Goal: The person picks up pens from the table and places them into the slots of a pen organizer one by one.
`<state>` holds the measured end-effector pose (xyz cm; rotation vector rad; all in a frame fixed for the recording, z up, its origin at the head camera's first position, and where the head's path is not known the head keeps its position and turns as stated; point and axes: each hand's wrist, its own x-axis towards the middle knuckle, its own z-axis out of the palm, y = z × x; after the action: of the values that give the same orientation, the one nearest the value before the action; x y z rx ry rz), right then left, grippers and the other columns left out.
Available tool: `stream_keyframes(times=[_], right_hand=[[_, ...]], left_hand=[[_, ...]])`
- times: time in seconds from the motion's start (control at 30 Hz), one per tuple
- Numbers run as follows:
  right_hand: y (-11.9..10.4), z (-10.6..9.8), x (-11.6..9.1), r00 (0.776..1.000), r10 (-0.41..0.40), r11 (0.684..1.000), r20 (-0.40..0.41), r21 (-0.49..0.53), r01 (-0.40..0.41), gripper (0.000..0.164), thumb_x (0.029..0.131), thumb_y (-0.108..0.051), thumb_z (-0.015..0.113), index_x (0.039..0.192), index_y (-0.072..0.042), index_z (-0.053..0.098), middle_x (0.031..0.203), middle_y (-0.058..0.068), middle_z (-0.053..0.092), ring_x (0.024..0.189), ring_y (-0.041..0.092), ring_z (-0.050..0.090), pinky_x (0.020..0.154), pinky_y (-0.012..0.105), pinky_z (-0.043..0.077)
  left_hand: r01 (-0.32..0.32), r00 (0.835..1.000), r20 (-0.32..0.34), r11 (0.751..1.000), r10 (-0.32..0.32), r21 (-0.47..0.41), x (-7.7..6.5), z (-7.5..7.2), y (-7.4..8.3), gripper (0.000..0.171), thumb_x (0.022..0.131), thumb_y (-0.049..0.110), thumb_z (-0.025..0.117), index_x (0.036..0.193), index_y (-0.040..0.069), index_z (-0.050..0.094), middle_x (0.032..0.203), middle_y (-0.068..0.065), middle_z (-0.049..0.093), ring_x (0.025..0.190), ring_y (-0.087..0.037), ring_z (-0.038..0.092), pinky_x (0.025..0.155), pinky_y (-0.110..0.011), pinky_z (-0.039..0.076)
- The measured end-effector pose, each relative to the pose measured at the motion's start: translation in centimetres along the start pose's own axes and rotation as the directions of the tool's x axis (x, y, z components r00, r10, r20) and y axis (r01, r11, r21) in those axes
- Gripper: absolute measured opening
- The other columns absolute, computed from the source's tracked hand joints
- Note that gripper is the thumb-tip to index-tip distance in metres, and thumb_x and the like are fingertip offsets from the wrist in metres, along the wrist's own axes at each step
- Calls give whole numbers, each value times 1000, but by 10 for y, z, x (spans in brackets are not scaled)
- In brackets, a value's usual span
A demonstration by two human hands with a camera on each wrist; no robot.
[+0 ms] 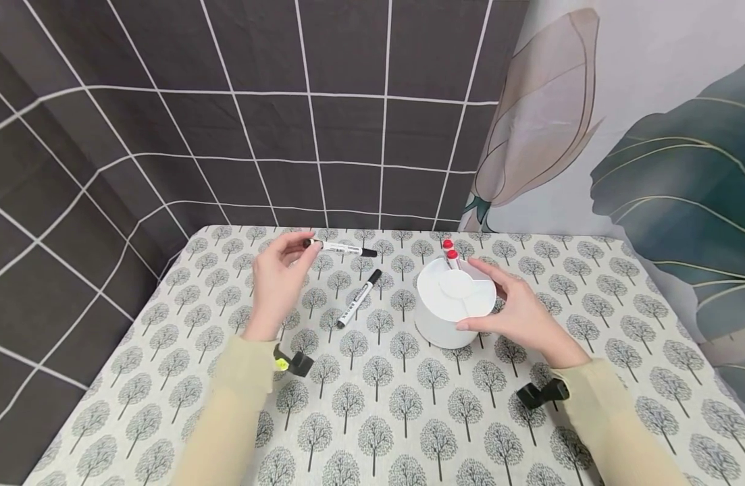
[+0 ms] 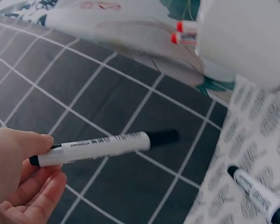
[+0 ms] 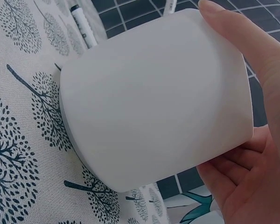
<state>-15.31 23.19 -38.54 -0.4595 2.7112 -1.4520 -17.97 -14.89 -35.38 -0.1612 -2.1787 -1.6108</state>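
Note:
My left hand [image 1: 279, 273] pinches a black-capped whiteboard marker [image 1: 343, 248] by its rear end, thumb against fingers, the cap pointing right. In the left wrist view that marker [image 2: 98, 148] is held over the cloth's far side. My right hand [image 1: 521, 307] grips the rim of a round white divided pen holder [image 1: 448, 331], thumb at the near side and fingers at the far side. Two red-tipped markers [image 1: 452, 255] stand in its back compartment. The holder's wall [image 3: 154, 102] fills the right wrist view.
A second black-capped marker [image 1: 358, 299] lies slanted on the tree-print tablecloth [image 1: 402, 405], between the left hand and the holder. Behind the table hangs a dark cloth with a white grid [image 1: 348, 128]. A floral curtain [image 1: 652, 135] hangs at the right.

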Motion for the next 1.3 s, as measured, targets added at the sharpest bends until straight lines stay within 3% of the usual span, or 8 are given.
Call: stream_keyframes(times=[0.23,0.43,0.73,1.1,1.3], right_hand=[[0,0,0,1000,-7,1000,-1,1,7,114,64,-35,99,158,-18,37,158,14,39,129,36,52,111,60,37],[1,0,1,1000,-9,1000,0,16,9,113,64,-33,99,158,-18,38,158,14,39,129,35,53,111,59,37],[5,0,2,1000,-21,1000,-5,12,21,113,64,-33,99,158,-16,39,157,13,41,128,34,54,111,57,38],[5,0,2,1000,-15,1000,-1,23,15,112,64,-32,99,158,-19,39,157,14,41,128,34,54,111,58,38],[4,-1,1,1000,-10,1000,1,14,10,113,64,-33,99,158,-18,38,156,15,42,126,33,55,110,58,39]], left_hand=[[-56,998,-33,989,52,-140,4,16,19,27,90,10,80,115,2,72,110,-12,71,98,-20,69,92,-29,57],[-65,998,-16,967,63,-245,7,33,33,26,87,3,81,112,0,73,108,-14,72,96,-22,70,88,-32,59],[-105,994,-2,933,111,-344,14,59,49,25,84,4,84,106,-1,75,103,-14,74,89,-24,71,84,-35,61],[-105,988,65,916,140,-387,21,87,59,24,83,5,86,105,1,77,98,-7,76,86,-23,72,83,-36,61],[-68,984,131,927,124,-369,22,105,55,24,84,6,85,106,2,77,97,-7,75,86,-20,72,82,-33,61]])
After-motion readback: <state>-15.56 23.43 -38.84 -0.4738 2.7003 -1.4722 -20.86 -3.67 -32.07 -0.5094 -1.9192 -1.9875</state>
